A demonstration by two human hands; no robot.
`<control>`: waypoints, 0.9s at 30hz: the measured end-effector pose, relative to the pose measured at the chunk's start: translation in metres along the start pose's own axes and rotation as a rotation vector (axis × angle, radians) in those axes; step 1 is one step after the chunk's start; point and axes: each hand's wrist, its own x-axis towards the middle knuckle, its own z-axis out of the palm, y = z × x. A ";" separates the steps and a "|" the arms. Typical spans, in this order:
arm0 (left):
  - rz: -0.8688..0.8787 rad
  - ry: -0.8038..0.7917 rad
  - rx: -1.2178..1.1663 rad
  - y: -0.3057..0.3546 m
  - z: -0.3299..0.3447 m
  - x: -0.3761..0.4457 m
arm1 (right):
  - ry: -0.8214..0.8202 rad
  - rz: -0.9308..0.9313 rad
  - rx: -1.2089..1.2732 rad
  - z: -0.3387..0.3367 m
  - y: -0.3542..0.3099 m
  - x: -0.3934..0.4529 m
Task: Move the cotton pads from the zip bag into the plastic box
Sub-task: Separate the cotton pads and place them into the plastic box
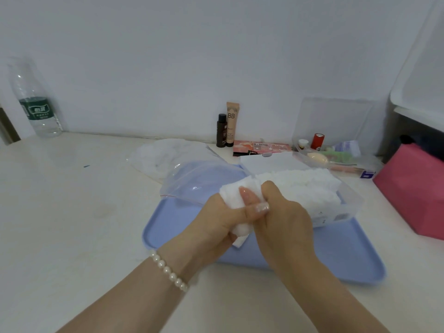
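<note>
Both hands grasp one stack of cotton pads: left hand under, right hand beside. Just behind and right sits the plastic box, nearer the right hand.

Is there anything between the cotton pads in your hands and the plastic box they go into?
Nothing visible: the cotton pads are held just left of the open plastic box, already partly filled.
</note>
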 end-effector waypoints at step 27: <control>-0.036 -0.015 0.121 0.007 0.013 0.004 | -0.259 0.064 0.520 -0.052 0.012 0.014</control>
